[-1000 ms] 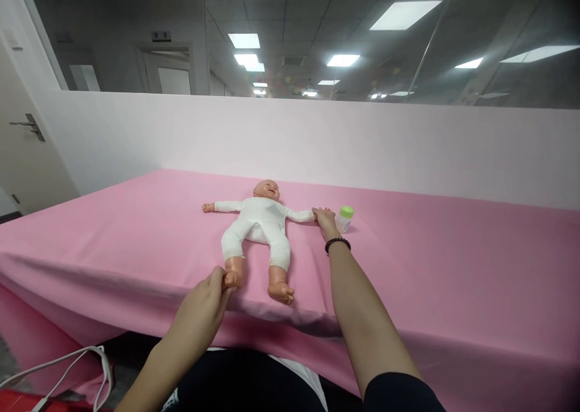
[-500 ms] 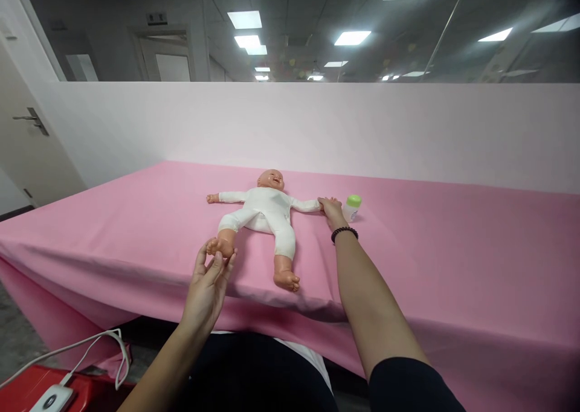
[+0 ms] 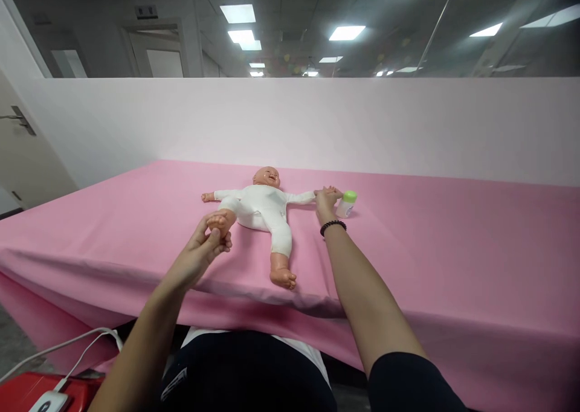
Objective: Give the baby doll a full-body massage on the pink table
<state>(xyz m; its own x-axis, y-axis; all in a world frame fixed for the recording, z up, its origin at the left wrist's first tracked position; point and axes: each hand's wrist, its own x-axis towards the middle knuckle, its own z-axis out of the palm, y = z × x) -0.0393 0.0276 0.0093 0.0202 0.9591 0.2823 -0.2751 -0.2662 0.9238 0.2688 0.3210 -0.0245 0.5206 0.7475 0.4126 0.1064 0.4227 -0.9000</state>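
Observation:
A baby doll (image 3: 261,203) with a white cloth body lies on its back, arms stretched sideways. My left hand (image 3: 206,237) grips the doll's foot on the left side, and that leg is lifted and bent at the knee. The other leg lies straight toward the table's front edge. My right hand (image 3: 327,203) is closed around the doll's wrist on the right side; its small fingers show past my hand. Close beside that hand stands a small clear bottle with a green cap (image 3: 347,204).
Pink cloth (image 3: 430,249) covers the table, which meets a white wall (image 3: 362,122) with a window above. At lower left, a white device (image 3: 51,401) with a cable sits on a red surface (image 3: 84,391). A door (image 3: 27,146) stands at far left.
My left hand has moved up and forward with the doll's foot, bending the leg more. My right hand keeps its place on the doll's wrist. The view has shifted slightly.

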